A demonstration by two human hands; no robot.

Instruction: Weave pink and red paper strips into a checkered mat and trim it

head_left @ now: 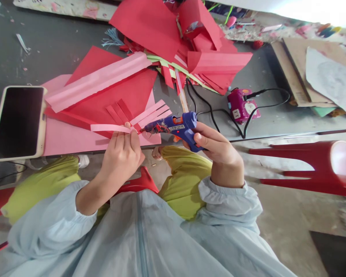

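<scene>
My right hand (pixel 219 145) is wrapped round the grip of a blue hot glue gun (pixel 187 132). Its dark nozzle, tangled with glue threads, points left and meets the paper by my left fingertips. My left hand (pixel 123 148) is closed on a pink paper strip (pixel 108 128), whose free end sticks out to the left. Beneath them lie red paper sheets (pixel 118 92) and a pink sheet (pixel 66 138). Short red strips (pixel 119 110) and pink strips (pixel 152 112) rest near my left hand. Whether the nozzle touches the strip itself is hard to see.
A phone (pixel 17 122) lies at the left edge. Behind, red paper (pixel 152 30) is piled up. A purple power socket (pixel 242 104) with black cables (pixel 210 107) sits to the right, beside cardboard pieces (pixel 300 73). A red stool (pixel 320 167) stands at the right.
</scene>
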